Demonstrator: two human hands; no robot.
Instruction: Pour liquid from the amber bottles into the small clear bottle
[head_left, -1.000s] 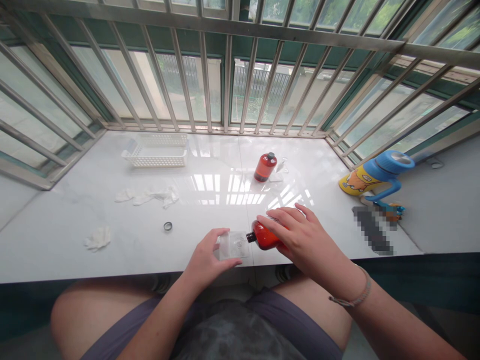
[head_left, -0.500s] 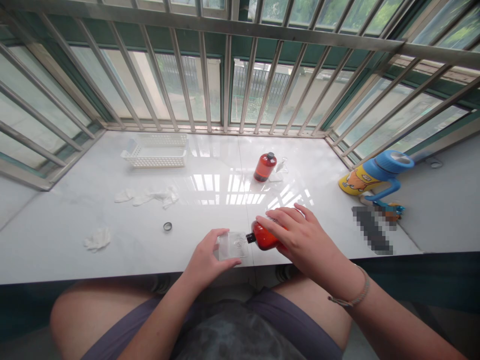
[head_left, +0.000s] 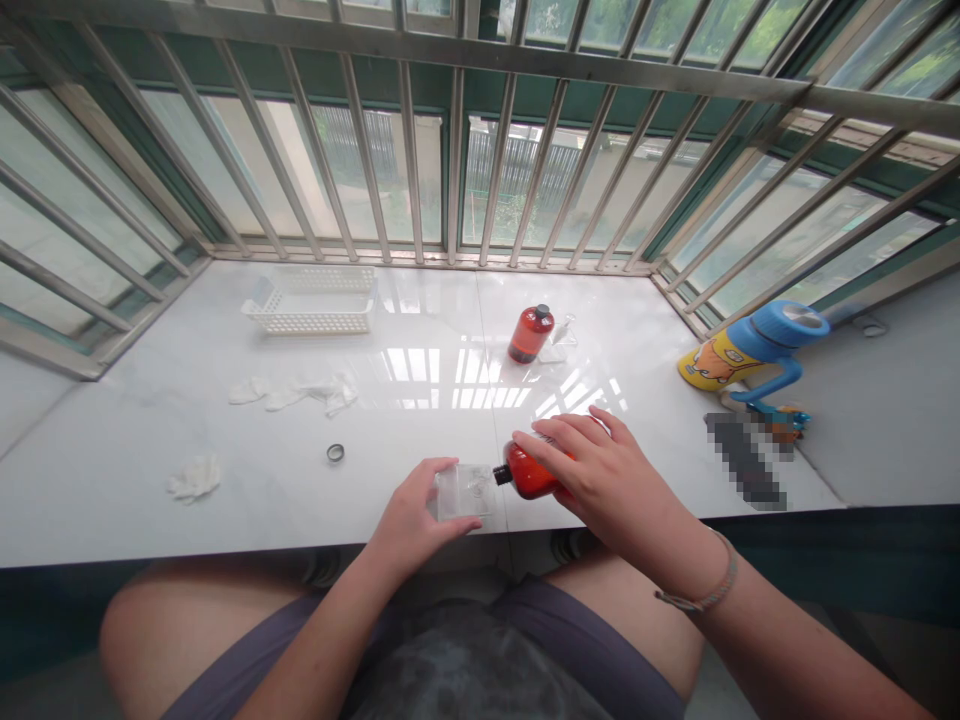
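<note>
My right hand [head_left: 592, 465] is wrapped around a red-orange bottle [head_left: 531, 474] tipped on its side. Its black neck points left, at the right edge of a small clear plastic container [head_left: 463, 490]. Thumb and fingers of my left hand [head_left: 420, 515] grip that container on two sides, close to the counter's front edge. What is inside the container is hard to make out. Further back a second red-orange bottle [head_left: 529, 335] with a dark cap stands upright, beside a small clear piece [head_left: 559, 343]. A dark ring [head_left: 335, 453] lies left of my left hand.
A white perforated basket [head_left: 315, 322] stands at the back left of the white counter [head_left: 420, 440]. Crumpled white gloves or tissues [head_left: 311, 393] and another white crumple [head_left: 195, 479] lie at left. A yellow-and-blue flask [head_left: 739, 345] and a blurred dark object [head_left: 742, 460] are at right. Metal bars [head_left: 450, 160] line the window.
Both hands, the tipped bottle and the container hold almost the same positions. The swirl visible inside the clear container has changed its look slightly.
</note>
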